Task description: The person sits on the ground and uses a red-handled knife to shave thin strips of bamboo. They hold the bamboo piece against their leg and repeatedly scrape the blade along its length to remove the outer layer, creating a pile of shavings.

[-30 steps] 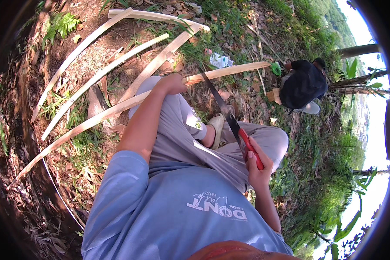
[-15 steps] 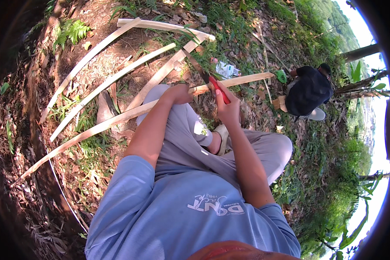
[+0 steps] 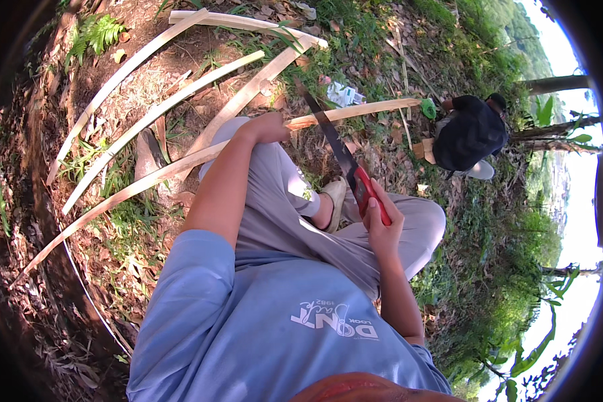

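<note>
A long pale wooden strip (image 3: 141, 179) runs across in front of me, over my raised left knee. My left hand (image 3: 269, 127) is closed around it near the middle, its fingertips partly hidden behind the wrist. Just right of that grip the wood shows a rough orange-brown patch. In my right hand (image 3: 383, 218) is the red handle of a handsaw (image 3: 338, 147), held above my lap. Its dark blade slants up and to the left, crossing the strip right beside the rough patch.
More pale strips (image 3: 164, 122) lie on the leafy ground at the far left. White packaging (image 3: 345, 94) rests beyond the strip. A person in a dark top (image 3: 472, 134) crouches at the right, near a green bag (image 3: 428, 108). My shoe (image 3: 333, 203) is below the blade.
My right hand has drawn the saw back toward me and to the right, so more blade shows on the near side of the strip. The left hand keeps its grip.
</note>
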{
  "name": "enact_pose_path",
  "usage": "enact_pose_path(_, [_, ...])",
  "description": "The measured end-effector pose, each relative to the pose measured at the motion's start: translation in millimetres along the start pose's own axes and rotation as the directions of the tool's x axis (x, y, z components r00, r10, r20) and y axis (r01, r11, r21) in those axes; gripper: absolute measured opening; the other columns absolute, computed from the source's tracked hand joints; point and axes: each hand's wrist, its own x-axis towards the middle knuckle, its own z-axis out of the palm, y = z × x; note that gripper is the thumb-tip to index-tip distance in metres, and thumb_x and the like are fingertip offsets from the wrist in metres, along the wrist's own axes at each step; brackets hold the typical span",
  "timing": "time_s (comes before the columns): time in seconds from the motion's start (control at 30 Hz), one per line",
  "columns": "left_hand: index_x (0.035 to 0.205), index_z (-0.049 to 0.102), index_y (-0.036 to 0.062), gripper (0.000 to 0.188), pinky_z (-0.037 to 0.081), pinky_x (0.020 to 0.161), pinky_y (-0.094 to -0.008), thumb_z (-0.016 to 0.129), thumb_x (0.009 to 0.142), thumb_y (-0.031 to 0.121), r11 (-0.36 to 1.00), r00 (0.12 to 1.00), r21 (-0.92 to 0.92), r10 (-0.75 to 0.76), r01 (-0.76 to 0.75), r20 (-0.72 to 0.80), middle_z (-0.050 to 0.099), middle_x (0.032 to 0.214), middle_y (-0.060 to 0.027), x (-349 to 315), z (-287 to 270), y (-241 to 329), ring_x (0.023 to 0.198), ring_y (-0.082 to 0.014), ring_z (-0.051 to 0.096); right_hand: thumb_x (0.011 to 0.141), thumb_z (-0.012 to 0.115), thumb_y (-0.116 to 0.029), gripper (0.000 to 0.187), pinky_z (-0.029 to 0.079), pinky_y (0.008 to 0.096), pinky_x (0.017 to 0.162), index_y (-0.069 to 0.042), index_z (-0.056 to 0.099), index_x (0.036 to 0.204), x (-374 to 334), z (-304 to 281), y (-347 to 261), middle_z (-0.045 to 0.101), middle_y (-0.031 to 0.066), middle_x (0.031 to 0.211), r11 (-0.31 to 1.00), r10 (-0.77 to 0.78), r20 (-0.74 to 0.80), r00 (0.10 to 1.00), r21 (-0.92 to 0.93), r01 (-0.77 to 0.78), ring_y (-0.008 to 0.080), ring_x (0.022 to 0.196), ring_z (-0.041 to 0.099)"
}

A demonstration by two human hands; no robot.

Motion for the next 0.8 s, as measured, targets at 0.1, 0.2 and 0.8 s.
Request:
enact_pose_path(0.1, [0.103, 0.078, -0.0082, 0.049, 0.058, 0.082, -0.0459, 0.073, 0.082, 0.036, 1.000, 1.000, -0.007, -0.006, 0.006, 0.014, 0.080, 0.097, -0.0245, -1, -2, 0, 0.088, -0.0347, 0.078, 0.111, 0.067, -0.011, 0.040, 0.047, 0.0216, 0.068, -0.004, 0.069, 0.151, -63, -51, -34, 0.076, 0.0025, 0.101, 0.983, 0.039, -0.017, 0.999, -0.181, -0.041, 0.0039, 0.074, 0.057])
enact_pose_path(0.2, [0.106, 0.079, -0.0054, 0.046, 0.059, 0.084, -0.0463, 0.074, 0.083, 0.034, 1.000, 1.000, 0.007, 0.005, -0.005, 0.027, 0.080, 0.096, -0.0240, -4, -3, 3, 0.087, -0.0359, 0.078, 0.111, 0.066, -0.012, 0.040, 0.048, 0.0218, 0.069, -0.003, 0.069, 0.150, -85, -70, -46, 0.077, 0.0030, 0.101, 0.973, -0.032, 0.001, 1.000, -0.229, 0.031, 0.0039, 0.075, 0.058])
enact_pose_path(0.8, [0.110, 0.080, -0.0042, 0.049, 0.059, 0.091, -0.0465, 0.076, 0.081, 0.035, 0.999, 0.996, 0.051, 0.018, -0.014, -0.087, 0.080, 0.104, -0.0279, -15, 3, 11, 0.101, -0.0398, 0.079, 0.109, 0.070, -0.017, 0.040, 0.055, 0.0299, 0.074, -0.002, 0.071, 0.146, 137, 110, 23, 0.080, 0.0140, 0.097, 0.965, -0.252, -0.023, 0.967, 0.070, 0.253, 0.0101, 0.079, 0.065])
